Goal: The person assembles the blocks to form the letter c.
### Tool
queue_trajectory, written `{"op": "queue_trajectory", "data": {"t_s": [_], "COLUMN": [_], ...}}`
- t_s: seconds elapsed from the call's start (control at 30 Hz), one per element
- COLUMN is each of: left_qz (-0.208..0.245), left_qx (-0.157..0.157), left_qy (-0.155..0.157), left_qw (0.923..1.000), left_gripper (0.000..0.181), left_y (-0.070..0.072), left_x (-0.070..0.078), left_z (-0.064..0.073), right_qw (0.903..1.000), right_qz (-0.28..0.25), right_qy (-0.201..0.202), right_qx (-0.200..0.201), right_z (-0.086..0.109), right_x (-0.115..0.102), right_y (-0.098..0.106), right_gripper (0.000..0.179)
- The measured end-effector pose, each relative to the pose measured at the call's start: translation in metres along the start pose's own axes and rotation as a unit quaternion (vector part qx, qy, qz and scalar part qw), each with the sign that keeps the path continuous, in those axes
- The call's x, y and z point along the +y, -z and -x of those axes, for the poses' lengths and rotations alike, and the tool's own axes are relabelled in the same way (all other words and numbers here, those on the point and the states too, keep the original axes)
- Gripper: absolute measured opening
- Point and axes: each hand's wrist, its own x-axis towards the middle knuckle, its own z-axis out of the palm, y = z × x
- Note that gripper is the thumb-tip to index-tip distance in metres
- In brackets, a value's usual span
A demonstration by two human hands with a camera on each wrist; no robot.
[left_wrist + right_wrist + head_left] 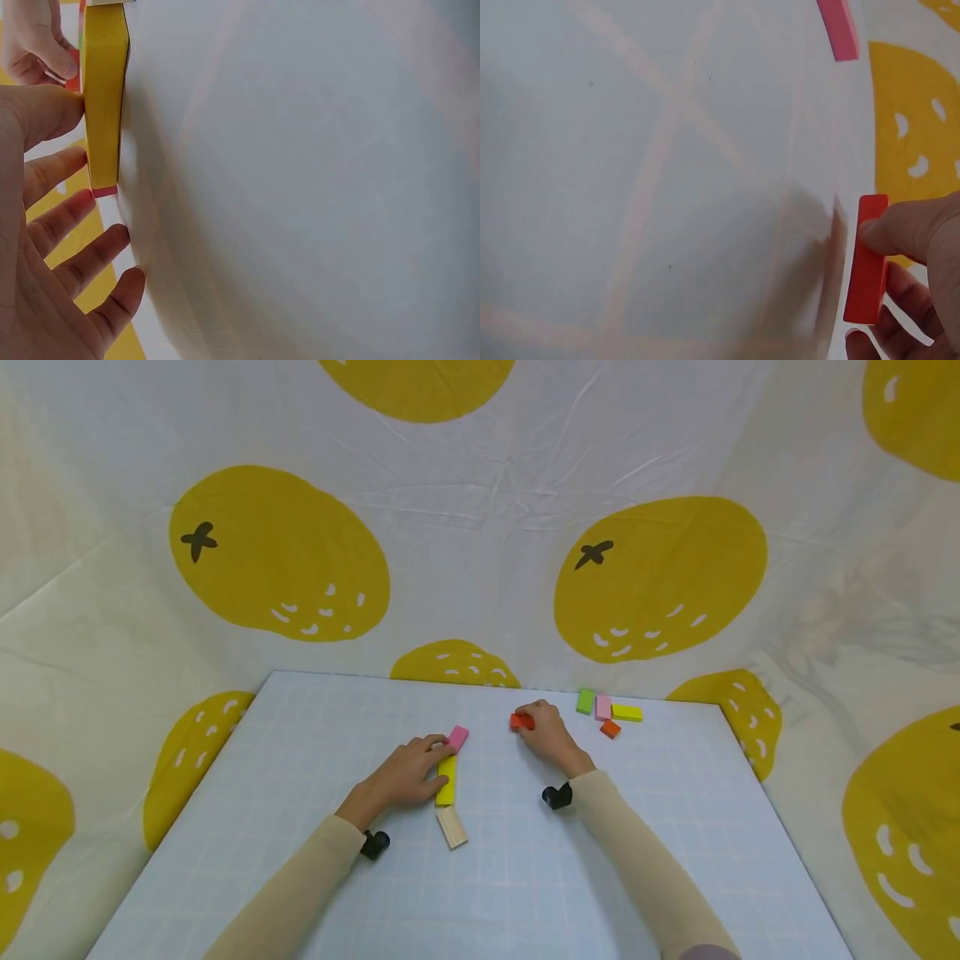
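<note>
My left hand [405, 774] lies beside a yellow block [447, 785], thumb against its side and fingertips by a pink block [459, 737] at its far end. In the left wrist view its fingers are spread along the yellow block [103, 112]. A plain wooden block [452, 827] lies at an angle off the near end. To the right, my right hand [546, 732] pinches a red block [517, 722] between thumb and fingers. The right wrist view shows that red block [866, 285] held close over the table, its shadow beside it.
Toward the table's back right lie a green block [585, 701], a light pink block [603, 707], another yellow block [627, 713] and a small orange-red block [611, 729]. A white cloth with yellow fruit prints [480, 585] rises behind the pale grid-patterned table [300, 893].
</note>
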Motion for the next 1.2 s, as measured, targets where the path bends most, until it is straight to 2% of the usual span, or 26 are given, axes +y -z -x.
{"op": "queue_trajectory", "data": {"t_s": [0.27,0.53,1.2], "left_qz": [0.000,0.000,-0.009], "left_qx": [-0.004,-0.007,-0.007], "left_qy": [0.013,0.020,0.018], "left_qw": [0.9999,0.9998,0.9998], "left_gripper": [0.055,0.055,0.057], "left_y": [0.002,0.001,-0.002], "left_x": [0.002,0.002,-0.001], "left_z": [0.000,-0.001,-0.003], "right_qw": [0.9994,0.9978,0.9968], "right_qz": [0.009,0.028,0.044], "right_qy": [0.029,0.061,0.061], "right_qx": [-0.014,0.000,-0.025], "right_z": [-0.008,-0.016,-0.025], "right_x": [-0.014,-0.025,-0.041], "right_y": [-0.006,-0.014,-0.028], "right_gripper": [0.035,0.033,0.034]}}
